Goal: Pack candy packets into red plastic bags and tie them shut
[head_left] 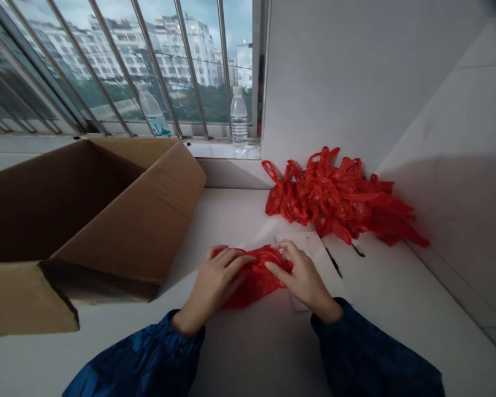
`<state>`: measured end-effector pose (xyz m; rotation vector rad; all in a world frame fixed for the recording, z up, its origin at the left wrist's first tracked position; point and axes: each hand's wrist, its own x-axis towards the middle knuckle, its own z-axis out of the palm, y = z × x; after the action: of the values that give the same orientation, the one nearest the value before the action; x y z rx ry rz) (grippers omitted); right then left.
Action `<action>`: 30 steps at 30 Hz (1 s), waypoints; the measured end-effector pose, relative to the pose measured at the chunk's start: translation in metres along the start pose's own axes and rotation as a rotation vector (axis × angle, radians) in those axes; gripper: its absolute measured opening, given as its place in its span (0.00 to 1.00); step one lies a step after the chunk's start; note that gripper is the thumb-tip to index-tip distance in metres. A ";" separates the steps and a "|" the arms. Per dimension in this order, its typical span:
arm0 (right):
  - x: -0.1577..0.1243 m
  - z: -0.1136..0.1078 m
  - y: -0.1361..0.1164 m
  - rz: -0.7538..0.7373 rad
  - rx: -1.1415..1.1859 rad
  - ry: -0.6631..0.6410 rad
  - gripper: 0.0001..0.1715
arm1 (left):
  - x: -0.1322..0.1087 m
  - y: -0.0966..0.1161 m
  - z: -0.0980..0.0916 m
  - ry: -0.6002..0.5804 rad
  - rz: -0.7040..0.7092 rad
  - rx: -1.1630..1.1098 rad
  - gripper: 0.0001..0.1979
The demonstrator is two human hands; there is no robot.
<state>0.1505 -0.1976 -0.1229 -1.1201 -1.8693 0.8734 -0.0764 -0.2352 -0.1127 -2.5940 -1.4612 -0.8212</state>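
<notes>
A red plastic bag (252, 284) lies crumpled on the white table between my two hands. My left hand (217, 281) rests over its left part, fingers bent across the plastic and closed on it. At the bag's right end is my right hand (303, 275), thumb and index finger apart, touching the plastic at its upper edge. Under and beside the right hand lies a sheet of white paper (310, 242) with small print. Whether the right fingertips pinch any plastic is hard to make out.
An open cardboard box (149, 220) stands at the left. Several red bags (334, 193) are heaped by the wall. Two clear bottles (238, 118) stand on the barred window's sill. A black pen-like object (334, 262) lies near the paper.
</notes>
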 end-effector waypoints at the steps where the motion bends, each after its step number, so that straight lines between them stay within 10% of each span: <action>1: 0.002 -0.002 0.004 0.012 0.018 0.022 0.11 | -0.004 -0.006 0.000 0.040 -0.012 -0.012 0.11; 6: 0.002 -0.026 0.041 0.101 0.205 0.319 0.13 | -0.041 -0.034 -0.004 0.365 -0.312 -0.063 0.07; 10: -0.010 -0.045 0.045 0.061 0.171 0.274 0.16 | -0.055 -0.018 -0.025 0.202 -0.194 -0.139 0.16; 15: -0.023 -0.051 -0.007 -0.368 -0.025 0.511 0.24 | -0.031 0.030 -0.059 0.063 0.014 -0.196 0.28; 21: -0.002 -0.011 -0.041 -0.485 -0.421 -0.125 0.14 | 0.003 0.034 -0.016 -0.176 -0.141 0.076 0.25; 30: -0.003 0.006 -0.006 -0.091 -0.884 -0.460 0.14 | -0.018 0.039 0.006 -0.656 -0.379 0.248 0.22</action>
<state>0.1433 -0.2035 -0.1212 -1.3843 -2.7990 0.2189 -0.0501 -0.2690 -0.1187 -2.5347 -2.0828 0.2494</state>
